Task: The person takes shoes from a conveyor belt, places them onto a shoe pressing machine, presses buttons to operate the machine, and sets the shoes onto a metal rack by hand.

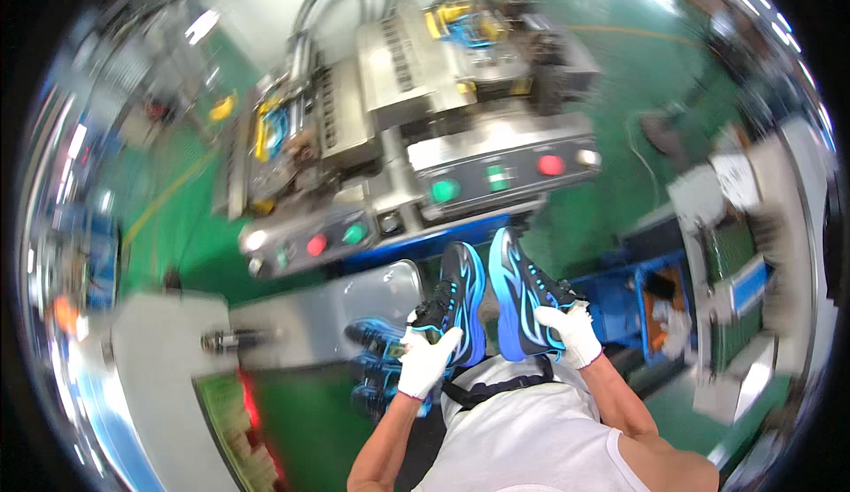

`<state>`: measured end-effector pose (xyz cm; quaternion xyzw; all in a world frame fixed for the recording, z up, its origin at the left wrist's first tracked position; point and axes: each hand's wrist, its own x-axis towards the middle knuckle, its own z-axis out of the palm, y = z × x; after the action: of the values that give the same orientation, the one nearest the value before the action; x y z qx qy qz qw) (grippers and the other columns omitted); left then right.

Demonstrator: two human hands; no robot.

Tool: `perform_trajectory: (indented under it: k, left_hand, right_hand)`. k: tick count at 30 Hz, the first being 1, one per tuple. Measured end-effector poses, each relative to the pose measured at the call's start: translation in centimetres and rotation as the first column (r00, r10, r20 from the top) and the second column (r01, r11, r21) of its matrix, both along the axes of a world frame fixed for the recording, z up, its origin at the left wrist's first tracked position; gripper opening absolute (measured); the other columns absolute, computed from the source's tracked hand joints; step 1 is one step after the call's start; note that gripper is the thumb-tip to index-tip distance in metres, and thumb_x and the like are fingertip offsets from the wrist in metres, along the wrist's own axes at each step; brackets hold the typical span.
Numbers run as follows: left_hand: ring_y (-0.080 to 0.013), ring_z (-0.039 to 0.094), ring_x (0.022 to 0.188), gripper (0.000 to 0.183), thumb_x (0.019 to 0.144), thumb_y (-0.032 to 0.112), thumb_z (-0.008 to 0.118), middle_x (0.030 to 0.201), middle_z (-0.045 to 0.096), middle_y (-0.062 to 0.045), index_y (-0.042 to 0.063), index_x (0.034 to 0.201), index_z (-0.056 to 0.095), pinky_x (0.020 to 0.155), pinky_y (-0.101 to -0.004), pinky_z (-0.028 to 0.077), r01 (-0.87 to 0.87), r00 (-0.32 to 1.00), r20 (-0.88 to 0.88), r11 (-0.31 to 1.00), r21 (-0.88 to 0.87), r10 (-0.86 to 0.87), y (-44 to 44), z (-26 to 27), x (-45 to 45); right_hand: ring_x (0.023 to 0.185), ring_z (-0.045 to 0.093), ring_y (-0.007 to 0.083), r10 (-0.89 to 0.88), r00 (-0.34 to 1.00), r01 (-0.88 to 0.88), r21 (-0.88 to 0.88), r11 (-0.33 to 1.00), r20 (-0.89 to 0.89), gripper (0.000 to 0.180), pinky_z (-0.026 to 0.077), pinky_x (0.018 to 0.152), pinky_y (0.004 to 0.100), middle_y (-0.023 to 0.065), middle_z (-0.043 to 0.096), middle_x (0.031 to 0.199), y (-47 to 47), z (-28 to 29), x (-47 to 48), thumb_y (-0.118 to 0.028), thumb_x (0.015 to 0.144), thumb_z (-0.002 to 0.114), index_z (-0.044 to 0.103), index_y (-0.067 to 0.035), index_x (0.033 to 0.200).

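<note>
Both hands wear white knit gloves. My left hand grips a black sneaker with a blue and purple sole by its heel and collar, toe pointing away from me. In my right hand is a matching sneaker, also held at the heel end. The two shoes are apart, side by side before my waist, their soles turned towards each other. More dark blue sneakers sit left of my left hand, partly hidden by it.
A metal two-station machine stands ahead, with a control panel bearing red and green buttons. A metal tray lies on the left. At right are a blue shelf unit and grey equipment.
</note>
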<state>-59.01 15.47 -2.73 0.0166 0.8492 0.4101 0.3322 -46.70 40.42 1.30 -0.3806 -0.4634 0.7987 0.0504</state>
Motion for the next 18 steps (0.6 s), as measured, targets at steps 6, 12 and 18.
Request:
perform_trajectory:
  k: [6,12,18]
  left_hand:
    - [-0.0358,0.055,0.131,0.097,0.079,0.049,0.085,0.141,0.056,-0.024,-0.002,0.149,0.041,0.113,-0.0446,0.041,0.451,0.89,-0.161,0.878,0.163,-0.427,20.0,0.4,2.8]
    - [-0.0316,0.065,0.117,0.084,0.082,0.033,0.083,0.131,0.066,-0.021,-0.002,0.146,0.043,0.102,-0.0411,0.05,0.804,0.595,-0.375,0.522,0.284,-0.712,38.3,9.3,9.8]
    - [-0.0392,0.062,0.123,0.08,0.081,0.031,0.078,0.135,0.06,-0.03,-0.006,0.144,0.044,0.105,-0.0449,0.048,0.952,0.307,-0.619,0.248,0.182,-0.723,60.1,11.8,20.2]
  right_hand:
    - [0.088,0.065,0.0145,-0.549,0.836,0.526,0.275,0.805,0.009,0.064,0.055,0.082,0.0348,0.0087,0.072,0.106,10.7,-1.0,12.3,-0.031,0.073,0.093,0.066,0.01,0.114]
    - [0.087,0.065,0.0136,-0.935,0.343,0.837,0.481,0.262,-0.088,0.043,0.053,0.088,0.0346,0.0039,0.074,0.104,14.6,3.1,24.7,-0.025,0.082,0.087,0.074,0.003,0.113]
    - [0.11,0.068,0.0319,-0.998,0.043,0.341,0.94,-0.02,-0.037,0.076,0.049,0.102,0.0417,0.022,0.072,0.116,25.0,5.9,33.5,-0.041,0.076,0.086,0.062,0.005,0.131]
